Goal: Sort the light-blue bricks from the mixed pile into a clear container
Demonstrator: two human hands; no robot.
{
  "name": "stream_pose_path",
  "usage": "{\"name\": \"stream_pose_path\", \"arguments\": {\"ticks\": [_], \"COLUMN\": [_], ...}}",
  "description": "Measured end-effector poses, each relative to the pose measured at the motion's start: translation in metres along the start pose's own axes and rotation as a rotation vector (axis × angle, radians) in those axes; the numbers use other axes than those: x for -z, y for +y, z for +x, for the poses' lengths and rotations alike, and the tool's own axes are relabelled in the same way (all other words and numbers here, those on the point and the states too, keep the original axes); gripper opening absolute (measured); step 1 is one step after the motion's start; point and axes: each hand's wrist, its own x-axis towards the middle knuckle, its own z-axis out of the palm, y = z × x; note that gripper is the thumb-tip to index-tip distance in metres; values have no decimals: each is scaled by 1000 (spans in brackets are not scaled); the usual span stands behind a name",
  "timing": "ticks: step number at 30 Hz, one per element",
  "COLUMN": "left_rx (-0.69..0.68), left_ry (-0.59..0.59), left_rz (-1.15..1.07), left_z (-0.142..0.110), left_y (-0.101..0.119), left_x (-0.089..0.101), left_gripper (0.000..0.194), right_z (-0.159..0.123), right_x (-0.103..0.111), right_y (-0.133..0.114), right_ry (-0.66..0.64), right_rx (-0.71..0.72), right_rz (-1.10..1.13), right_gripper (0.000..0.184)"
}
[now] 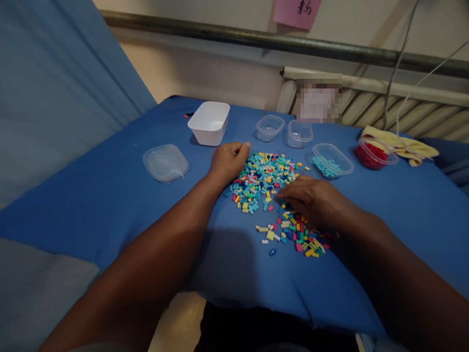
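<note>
A heap of small building bricks [262, 176], mostly turquoise with yellow, pink, white and dark blue ones, covers the middle of the table. At its left edge rests my left hand [229, 161], curled closed with the thumb on top; whatever its fingers may hold is hidden. My right hand [309, 198] is low over the heap's right side, its fingers bent together and pointing left. I cannot make out a brick in them. Below that hand lies a second cluster of mixed bricks [298, 232], with red, yellow and green ones. A lone dark blue brick [272, 252] sits nearer to me.
Behind the heap stand a white tub [209, 124] and two clear containers [270, 128] [300, 134]. Another holds turquoise bricks [326, 167], another red ones [373, 155]. Clear lids [166, 163] lie left. A yellow cloth [403, 144] lies by the radiator [366, 105].
</note>
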Motion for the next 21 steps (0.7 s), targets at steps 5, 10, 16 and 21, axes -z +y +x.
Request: {"name": "stream_pose_path", "arguments": {"ticks": [5,10,16,21], "left_rx": [-8,-13,-21,-4], "left_ry": [1,-5,-6,-15], "left_rz": [-4,10,3,10], "left_z": [0,1,0,-2], "left_y": [-2,-2,-3,-1], "left_x": [-1,-1,-2,0], "left_gripper": [53,54,55,54], "right_z": [-1,14,31,30], "right_x": [5,4,-7,0], "right_y": [-3,-33,-55,-56], "right_ry": [-6,125,-93,-215], "right_rx": [33,35,-109,-181], "right_rz": [-42,94,43,-11], "right_gripper": [25,22,23,25]}}
